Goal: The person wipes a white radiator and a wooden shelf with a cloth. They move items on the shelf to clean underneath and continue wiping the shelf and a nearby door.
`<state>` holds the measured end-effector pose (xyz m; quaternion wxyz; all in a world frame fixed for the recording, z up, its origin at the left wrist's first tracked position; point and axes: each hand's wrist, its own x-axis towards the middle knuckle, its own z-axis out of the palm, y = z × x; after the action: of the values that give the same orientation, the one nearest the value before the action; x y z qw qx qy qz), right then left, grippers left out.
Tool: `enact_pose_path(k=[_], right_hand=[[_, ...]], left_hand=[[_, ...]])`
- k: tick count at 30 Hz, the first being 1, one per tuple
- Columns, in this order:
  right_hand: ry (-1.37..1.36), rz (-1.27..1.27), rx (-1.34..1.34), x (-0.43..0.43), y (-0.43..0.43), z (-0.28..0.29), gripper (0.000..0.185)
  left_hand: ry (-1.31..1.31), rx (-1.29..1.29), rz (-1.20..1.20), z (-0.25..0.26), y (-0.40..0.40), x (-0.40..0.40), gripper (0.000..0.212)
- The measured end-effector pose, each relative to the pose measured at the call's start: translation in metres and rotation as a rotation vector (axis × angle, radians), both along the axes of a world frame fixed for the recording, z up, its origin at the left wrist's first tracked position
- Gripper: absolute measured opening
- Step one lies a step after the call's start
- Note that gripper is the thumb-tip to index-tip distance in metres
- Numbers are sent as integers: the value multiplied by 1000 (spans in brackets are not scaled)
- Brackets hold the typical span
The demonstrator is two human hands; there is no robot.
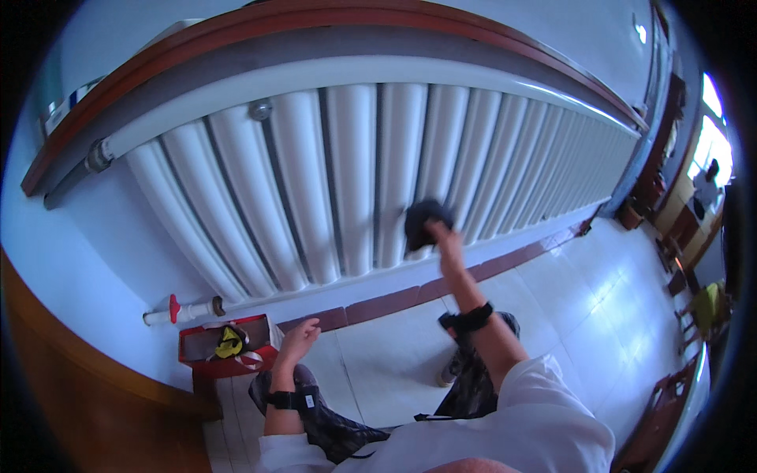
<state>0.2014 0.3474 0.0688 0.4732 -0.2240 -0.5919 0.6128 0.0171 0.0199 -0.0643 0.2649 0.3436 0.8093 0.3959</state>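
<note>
Against the lower part of a white column radiator, right of the picture's middle, my right hand holds a dark cloth. The cloth is blurred, and whether it touches the columns cannot be told. My left hand hangs at the lower left with its fingers loosely bent and nothing in it. Just left of that hand, a red gift bag lies on the floor with its opening upward. A yellow and black item sits inside the bag.
A wooden ledge runs above the radiator. A pipe valve with a red handle is at the lower left, near a brown wooden panel. A person is by a bright window at the far right. A yellow-green cloth hangs nearby.
</note>
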Motion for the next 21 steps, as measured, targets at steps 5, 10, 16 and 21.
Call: enact_pose_path(k=[5,10,16,21], right_hand=[[-62,-842,742,-36,22,158,29],[15,-929,1228,-88,34,219,45],[-68,-726,1570,-178,-94,233,49],[-161,-514,1770,-228,-178,247,56]], left_hand=[[151,43,-39,9,-26,2,38],[162,73,-113,9,-2,18,36],[220,50,-145,12,-21,12,38],[239,36,-160,11,-22,15,37]])
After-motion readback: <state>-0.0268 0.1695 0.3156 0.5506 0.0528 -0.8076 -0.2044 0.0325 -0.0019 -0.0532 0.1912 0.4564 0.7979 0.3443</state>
